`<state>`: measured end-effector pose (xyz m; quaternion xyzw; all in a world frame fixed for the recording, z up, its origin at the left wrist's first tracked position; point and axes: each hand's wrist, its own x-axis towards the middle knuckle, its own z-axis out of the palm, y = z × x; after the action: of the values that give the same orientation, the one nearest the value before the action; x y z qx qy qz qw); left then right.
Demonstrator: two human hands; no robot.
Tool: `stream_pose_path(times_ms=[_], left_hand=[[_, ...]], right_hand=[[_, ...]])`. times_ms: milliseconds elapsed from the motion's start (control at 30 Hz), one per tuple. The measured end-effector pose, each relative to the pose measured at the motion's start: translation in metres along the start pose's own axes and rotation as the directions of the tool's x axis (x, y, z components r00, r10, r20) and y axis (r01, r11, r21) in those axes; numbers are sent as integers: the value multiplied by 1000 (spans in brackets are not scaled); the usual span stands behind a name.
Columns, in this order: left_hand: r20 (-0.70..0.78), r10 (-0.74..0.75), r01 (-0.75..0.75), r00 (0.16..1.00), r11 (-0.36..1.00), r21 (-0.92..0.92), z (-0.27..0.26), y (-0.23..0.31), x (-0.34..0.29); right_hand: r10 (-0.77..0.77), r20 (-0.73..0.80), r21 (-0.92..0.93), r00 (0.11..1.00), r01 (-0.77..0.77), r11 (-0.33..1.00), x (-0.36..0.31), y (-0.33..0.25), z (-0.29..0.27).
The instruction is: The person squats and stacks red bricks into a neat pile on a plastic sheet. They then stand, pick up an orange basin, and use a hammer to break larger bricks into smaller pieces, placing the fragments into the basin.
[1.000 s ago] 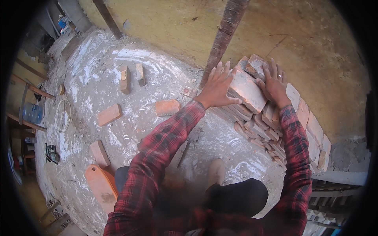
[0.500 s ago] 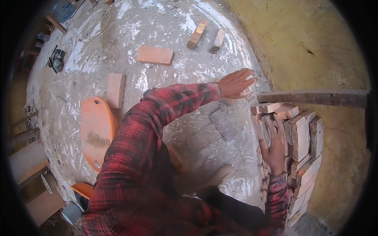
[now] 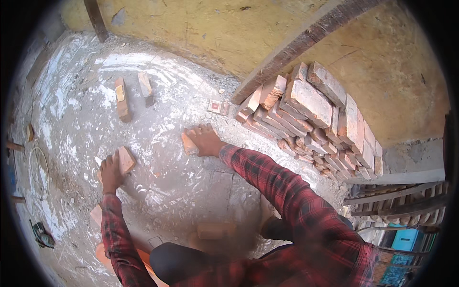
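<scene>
My left hand (image 3: 111,174) is closed over the middle of a reddish brick (image 3: 126,160) lying flat on the floor. A small white piece (image 3: 98,161) shows by its fingertips. To the right, my right hand (image 3: 209,140) grips another brick (image 3: 189,144), whose orange-red end sticks out left of the fingers; the palm hides the rest. Whether this brick touches the floor I cannot tell. Farther off, two narrow bricks stand or lie on edge, one orange-topped (image 3: 122,101) and one paler (image 3: 145,89).
A tall brick stack (image 3: 311,105) leans by the yellow wall, with a slanting timber (image 3: 291,52) beside it. A small pale packet (image 3: 218,107) lies near its foot. Close to me are a brick (image 3: 216,231) and an orange plastic piece (image 3: 102,253). A green tool (image 3: 42,234) lies far left.
My view has swung right. My right hand has left the stack and now holds a brick over the floor; my left hand has come down onto the flat brick.
</scene>
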<state>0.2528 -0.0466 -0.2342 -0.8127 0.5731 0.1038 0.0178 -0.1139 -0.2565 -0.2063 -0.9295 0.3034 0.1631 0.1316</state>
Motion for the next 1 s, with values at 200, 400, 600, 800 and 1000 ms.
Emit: stream_pose_path(times_ms=[200,400,600,800,1000], left_hand=[[-214,386,-411,897,907,-87,-86,136,-13],[-436,769,-864,468,502,-43,-228,393,13],[-469,829,-795,305,493,353,-252,596,15],[-605,752,-858,263,469,210,-194,634,21],[-668,703,-791,244,543,282,-186,663,38]], right_hand=[[-133,-34,245,991,137,960,-175,31,-56],[-35,218,382,975,-53,923,-315,59,-22],[97,172,594,980,-181,784,-383,61,28],[176,-28,626,984,-120,770,-420,94,9],[226,-222,628,949,-38,778,-458,121,-19]])
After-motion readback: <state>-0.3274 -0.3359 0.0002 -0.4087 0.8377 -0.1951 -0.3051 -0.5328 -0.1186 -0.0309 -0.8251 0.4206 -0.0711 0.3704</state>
